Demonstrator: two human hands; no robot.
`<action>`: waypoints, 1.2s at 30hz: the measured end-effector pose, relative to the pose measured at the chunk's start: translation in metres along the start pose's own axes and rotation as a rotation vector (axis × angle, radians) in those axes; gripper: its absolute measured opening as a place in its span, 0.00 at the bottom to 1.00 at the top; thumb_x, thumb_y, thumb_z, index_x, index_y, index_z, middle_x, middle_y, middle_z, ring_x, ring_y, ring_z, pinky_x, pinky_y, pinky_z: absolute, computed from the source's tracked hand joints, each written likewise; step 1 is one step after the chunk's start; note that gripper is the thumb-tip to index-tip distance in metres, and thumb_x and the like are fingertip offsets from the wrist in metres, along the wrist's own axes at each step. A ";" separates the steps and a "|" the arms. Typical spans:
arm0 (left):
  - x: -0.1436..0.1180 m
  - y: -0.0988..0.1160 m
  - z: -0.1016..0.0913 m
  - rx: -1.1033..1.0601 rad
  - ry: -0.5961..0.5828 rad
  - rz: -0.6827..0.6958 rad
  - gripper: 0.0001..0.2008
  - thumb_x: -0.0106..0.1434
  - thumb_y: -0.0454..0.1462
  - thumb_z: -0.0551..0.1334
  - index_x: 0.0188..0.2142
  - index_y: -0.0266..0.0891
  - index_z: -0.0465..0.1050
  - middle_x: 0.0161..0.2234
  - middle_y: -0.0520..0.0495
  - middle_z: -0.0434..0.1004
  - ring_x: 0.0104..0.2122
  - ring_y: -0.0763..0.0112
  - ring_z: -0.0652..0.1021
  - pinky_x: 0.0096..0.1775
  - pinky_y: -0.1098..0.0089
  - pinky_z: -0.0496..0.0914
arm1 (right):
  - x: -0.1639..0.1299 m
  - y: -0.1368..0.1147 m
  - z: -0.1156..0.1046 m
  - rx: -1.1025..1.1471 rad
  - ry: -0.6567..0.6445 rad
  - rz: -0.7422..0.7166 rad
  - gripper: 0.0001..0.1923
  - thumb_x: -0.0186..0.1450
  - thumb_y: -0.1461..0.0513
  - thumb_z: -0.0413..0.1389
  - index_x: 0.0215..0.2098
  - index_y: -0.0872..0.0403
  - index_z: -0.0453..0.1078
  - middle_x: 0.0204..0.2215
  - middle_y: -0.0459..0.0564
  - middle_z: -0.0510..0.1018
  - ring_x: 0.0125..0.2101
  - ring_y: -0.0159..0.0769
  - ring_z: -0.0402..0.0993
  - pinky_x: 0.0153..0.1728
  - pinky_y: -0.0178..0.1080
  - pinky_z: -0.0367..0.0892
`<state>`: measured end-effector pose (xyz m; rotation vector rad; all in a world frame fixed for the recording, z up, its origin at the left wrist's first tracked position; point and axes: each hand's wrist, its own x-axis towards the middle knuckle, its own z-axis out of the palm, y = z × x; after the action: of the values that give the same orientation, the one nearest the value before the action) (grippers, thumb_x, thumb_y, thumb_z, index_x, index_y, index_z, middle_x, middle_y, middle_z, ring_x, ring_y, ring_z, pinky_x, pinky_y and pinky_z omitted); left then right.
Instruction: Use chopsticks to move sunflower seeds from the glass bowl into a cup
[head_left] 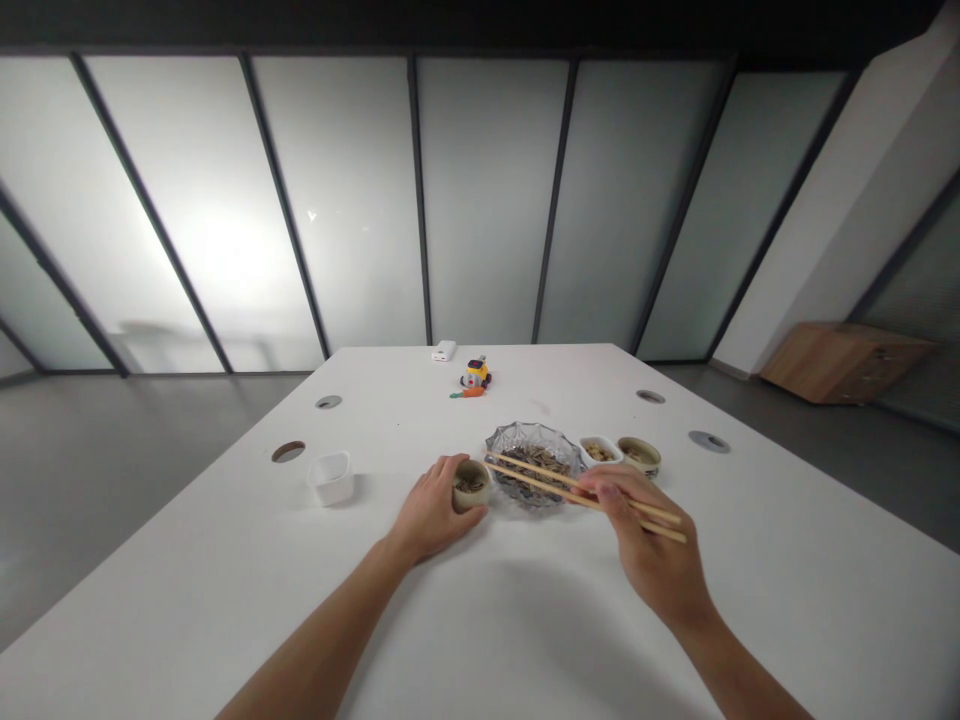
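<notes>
My left hand (437,508) is closed round the side of a small round cup (472,497) on the white table. Dark, seed-like bits lie inside the cup. In my right hand (651,535) is a pair of wooden chopsticks (544,478), their tips pointing left, near the cup's right rim. Beneath the chopsticks stands a clear glass bowl (529,432) with a fluted edge, holding many striped seeds that look like sunflower seeds (551,462). Whether anything is between the chopstick tips is too small to tell.
Right of the bowl stand a white dish (600,450) with pale pieces and another round cup (640,456). A clear plastic container (331,478) sits at left. Farther back are a yellow toy vehicle (477,373), a toy carrot (468,393) and a white box-like device (444,350). Round holes pierce the table (405,620).
</notes>
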<state>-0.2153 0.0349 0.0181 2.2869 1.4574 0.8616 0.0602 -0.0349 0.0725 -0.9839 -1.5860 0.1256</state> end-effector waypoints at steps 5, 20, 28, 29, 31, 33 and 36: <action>0.001 0.000 0.000 -0.003 -0.008 -0.006 0.33 0.60 0.40 0.71 0.64 0.44 0.65 0.57 0.40 0.74 0.56 0.49 0.77 0.58 0.53 0.70 | 0.005 0.014 -0.005 -0.162 0.163 -0.079 0.09 0.75 0.57 0.57 0.39 0.50 0.77 0.34 0.50 0.82 0.36 0.41 0.80 0.39 0.42 0.76; -0.001 -0.001 -0.001 -0.020 0.007 0.011 0.33 0.60 0.41 0.71 0.63 0.45 0.65 0.57 0.39 0.75 0.54 0.49 0.78 0.57 0.53 0.71 | 0.004 0.035 0.000 -0.251 -0.024 -0.140 0.15 0.77 0.53 0.55 0.36 0.50 0.77 0.32 0.50 0.82 0.32 0.38 0.81 0.34 0.39 0.77; -0.001 -0.003 0.000 -0.014 0.005 0.011 0.33 0.61 0.41 0.71 0.64 0.44 0.65 0.57 0.40 0.74 0.55 0.48 0.77 0.58 0.52 0.71 | 0.004 0.029 0.000 -0.252 0.061 -0.199 0.08 0.75 0.59 0.59 0.38 0.50 0.77 0.34 0.50 0.83 0.33 0.38 0.81 0.35 0.40 0.77; -0.001 -0.003 -0.001 -0.013 0.004 0.010 0.33 0.61 0.41 0.71 0.64 0.44 0.65 0.57 0.40 0.74 0.55 0.48 0.77 0.58 0.52 0.71 | 0.004 0.025 -0.001 -0.244 0.075 -0.206 0.08 0.75 0.59 0.59 0.38 0.50 0.78 0.34 0.51 0.83 0.34 0.39 0.82 0.36 0.41 0.77; -0.001 -0.002 -0.001 -0.014 0.005 0.005 0.33 0.61 0.40 0.71 0.64 0.44 0.65 0.57 0.40 0.75 0.55 0.48 0.77 0.58 0.52 0.70 | 0.005 0.015 -0.002 -0.208 0.085 -0.206 0.09 0.75 0.60 0.58 0.38 0.50 0.79 0.34 0.51 0.84 0.35 0.40 0.82 0.37 0.42 0.78; -0.001 -0.002 -0.002 -0.016 0.005 0.002 0.33 0.61 0.40 0.71 0.64 0.45 0.65 0.57 0.41 0.75 0.55 0.49 0.78 0.58 0.53 0.70 | 0.005 0.003 -0.003 -0.149 0.060 -0.194 0.10 0.75 0.61 0.56 0.38 0.50 0.80 0.34 0.51 0.84 0.35 0.40 0.83 0.37 0.42 0.78; 0.000 -0.001 -0.002 -0.019 -0.001 0.003 0.33 0.61 0.39 0.71 0.63 0.45 0.65 0.57 0.41 0.75 0.56 0.50 0.77 0.58 0.54 0.70 | 0.002 -0.012 -0.002 -0.057 -0.038 -0.177 0.11 0.75 0.61 0.56 0.38 0.49 0.80 0.34 0.51 0.84 0.34 0.39 0.83 0.35 0.39 0.78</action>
<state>-0.2174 0.0350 0.0189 2.2757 1.4397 0.8707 0.0556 -0.0421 0.0817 -0.8846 -1.7116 -0.0242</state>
